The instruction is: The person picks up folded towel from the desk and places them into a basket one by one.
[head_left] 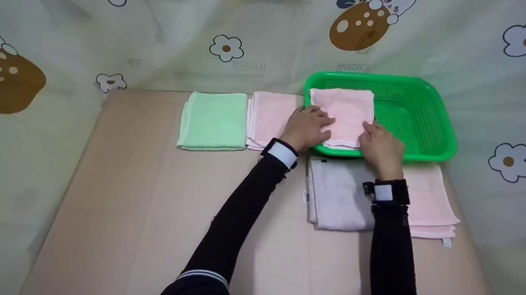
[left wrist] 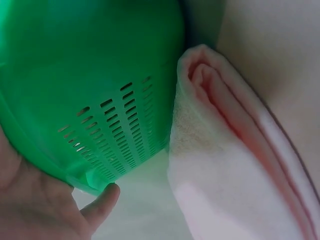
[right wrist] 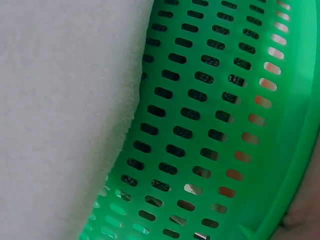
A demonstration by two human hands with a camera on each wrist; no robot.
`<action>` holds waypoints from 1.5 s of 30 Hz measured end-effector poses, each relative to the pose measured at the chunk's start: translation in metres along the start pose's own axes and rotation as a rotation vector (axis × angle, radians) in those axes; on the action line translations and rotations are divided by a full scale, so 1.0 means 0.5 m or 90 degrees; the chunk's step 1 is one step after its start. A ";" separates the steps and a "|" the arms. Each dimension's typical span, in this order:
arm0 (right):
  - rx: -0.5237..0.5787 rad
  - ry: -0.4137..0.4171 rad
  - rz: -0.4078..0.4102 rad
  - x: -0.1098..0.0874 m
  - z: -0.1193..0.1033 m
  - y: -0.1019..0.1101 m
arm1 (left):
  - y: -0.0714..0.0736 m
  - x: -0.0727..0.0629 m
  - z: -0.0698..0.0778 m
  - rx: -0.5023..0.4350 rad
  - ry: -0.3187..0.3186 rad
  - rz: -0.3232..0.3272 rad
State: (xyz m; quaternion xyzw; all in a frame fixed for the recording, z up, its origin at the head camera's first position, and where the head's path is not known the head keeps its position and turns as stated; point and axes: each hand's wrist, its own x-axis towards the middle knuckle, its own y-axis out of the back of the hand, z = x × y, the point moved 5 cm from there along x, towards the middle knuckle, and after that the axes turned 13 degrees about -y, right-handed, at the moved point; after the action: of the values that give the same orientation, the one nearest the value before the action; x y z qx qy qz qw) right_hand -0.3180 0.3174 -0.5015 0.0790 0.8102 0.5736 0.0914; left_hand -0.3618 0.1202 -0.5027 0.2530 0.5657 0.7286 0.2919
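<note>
A folded pink towel (head_left: 343,111) lies at the left end of a green plastic basket (head_left: 407,130). My left hand (head_left: 307,127) rests on the towel's left side, fingers spread over it. In the left wrist view, the palm (left wrist: 37,210) shows beside the basket's slotted wall (left wrist: 90,50). My right hand (head_left: 383,149) pinches the towel's right edge, reaching over the basket's near rim. The right wrist view has a pale cloth (right wrist: 60,110) against the slotted green wall (right wrist: 200,100), with only a bit of the hand (right wrist: 302,210) outside the rim.
Left of the basket stand a folded green towel (head_left: 214,121) and more folded pink towels (head_left: 272,115). In front of it lie a greyish-white folded towel (head_left: 340,199) and a pink one (head_left: 430,201). A patterned curtain (head_left: 169,34) hangs behind the tan table (head_left: 115,202).
</note>
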 end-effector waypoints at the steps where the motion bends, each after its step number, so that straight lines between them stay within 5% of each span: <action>1: 0.000 0.000 -0.002 0.000 -0.001 0.000 | -0.001 0.000 -0.001 -0.002 -0.002 0.005; 15: 0.073 0.001 -0.051 -0.006 0.003 0.017 | -0.005 -0.026 -0.022 -0.116 -0.050 0.162; 19: 0.079 0.005 -0.071 -0.010 0.006 0.027 | -0.003 -0.045 -0.024 -0.146 -0.052 0.179; 32: 0.083 0.001 -0.077 -0.009 0.015 0.027 | 0.021 -0.092 -0.024 -0.167 -0.076 0.111; 45: 0.082 0.002 -0.078 -0.012 0.013 0.031 | 0.021 -0.137 -0.014 -0.138 -0.103 0.099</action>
State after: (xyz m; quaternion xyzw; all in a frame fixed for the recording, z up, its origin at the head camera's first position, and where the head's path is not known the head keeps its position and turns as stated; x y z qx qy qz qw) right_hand -0.3104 0.3271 -0.4887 0.0344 0.8488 0.5138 0.1196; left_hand -0.3202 0.0647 -0.4968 0.3208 0.4371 0.7832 0.3045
